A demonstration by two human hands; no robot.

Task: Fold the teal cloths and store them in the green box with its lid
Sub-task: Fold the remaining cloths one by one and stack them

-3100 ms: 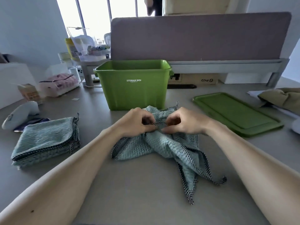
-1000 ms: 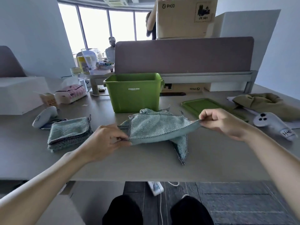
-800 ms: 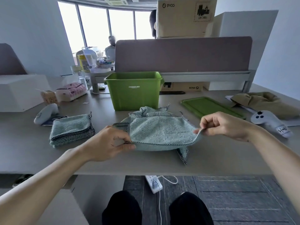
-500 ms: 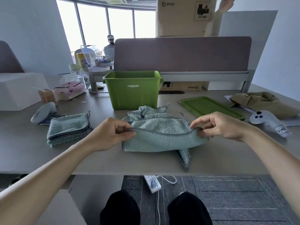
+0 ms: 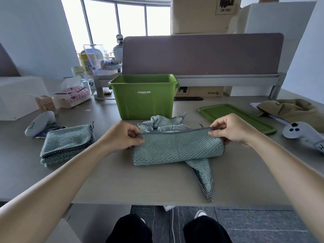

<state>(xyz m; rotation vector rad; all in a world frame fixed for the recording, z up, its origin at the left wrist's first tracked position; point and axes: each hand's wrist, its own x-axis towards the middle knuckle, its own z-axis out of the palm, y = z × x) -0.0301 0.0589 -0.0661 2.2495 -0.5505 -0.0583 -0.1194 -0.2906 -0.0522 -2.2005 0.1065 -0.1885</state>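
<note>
The left hand (image 5: 122, 135) and the right hand (image 5: 229, 128) each hold one end of the same teal cloth (image 5: 175, 148). On the left, thumb and forefinger are pressed together on the checked hem at the cloth's upper left corner, and the other fingers curl in under the palm. On the right, thumb and forefinger pinch the hem at the upper right corner in the same way, with the remaining fingers bent loosely behind them. The hem runs fairly straight between the two pinches.

The cloth lies folded over on the desk (image 5: 140, 185), just in front of the green box (image 5: 143, 100). Its far part is bunched up near the box's front wall, and one pointed corner trails toward the desk's near edge. The box stands open. Its lid (image 5: 235, 116) lies flat on the desk to the right, apart from the box. A stack of folded teal cloths (image 5: 66, 142) sits to the left of the left hand, not touched by it.
</note>
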